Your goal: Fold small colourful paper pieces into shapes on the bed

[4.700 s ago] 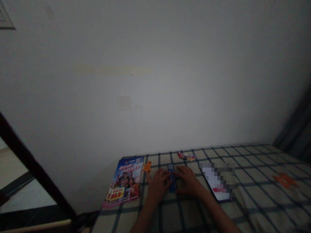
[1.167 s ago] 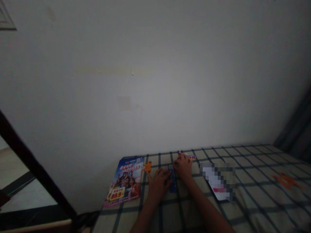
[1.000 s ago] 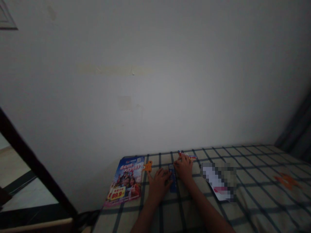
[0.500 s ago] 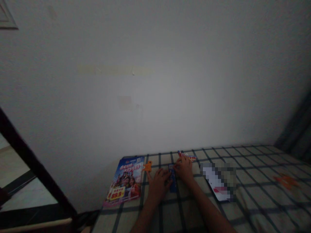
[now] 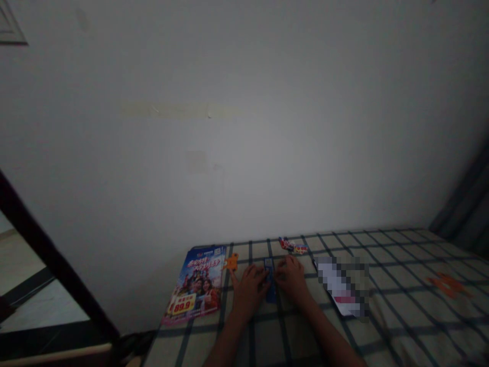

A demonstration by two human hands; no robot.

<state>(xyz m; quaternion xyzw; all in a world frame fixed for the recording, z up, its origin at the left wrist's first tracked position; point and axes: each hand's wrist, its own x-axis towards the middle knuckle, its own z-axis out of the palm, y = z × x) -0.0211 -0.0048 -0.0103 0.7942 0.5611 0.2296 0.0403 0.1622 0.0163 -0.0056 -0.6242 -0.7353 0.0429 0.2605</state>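
Note:
A narrow blue strip of folded paper (image 5: 271, 294) lies on the checked cloth between my two hands. My left hand (image 5: 249, 289) presses its bent fingertips on the strip's left edge, with the thumb held apart. At the right edge, the curled fingers of my right hand (image 5: 291, 278) close on the paper; their tips are partly hidden. Beyond the right hand lies a small folded piece of printed paper (image 5: 293, 247). An orange star-like cutout (image 5: 231, 261) is just past my left thumb. Left of that is a stack of printed leaflets (image 5: 200, 283).
A phone-like flat object (image 5: 340, 290), partly blurred out, lies right of my right arm. Another orange shape (image 5: 449, 284) is farther right on the checked cloth (image 5: 401, 260). A pale wall (image 5: 286, 127) rises behind the surface. A dark bar (image 5: 57, 260) slants down at the left.
My right hand has drawn back slightly from the folded printed paper, which now shows fully. Its fingers are more curled at the blue strip. My left hand has barely moved.

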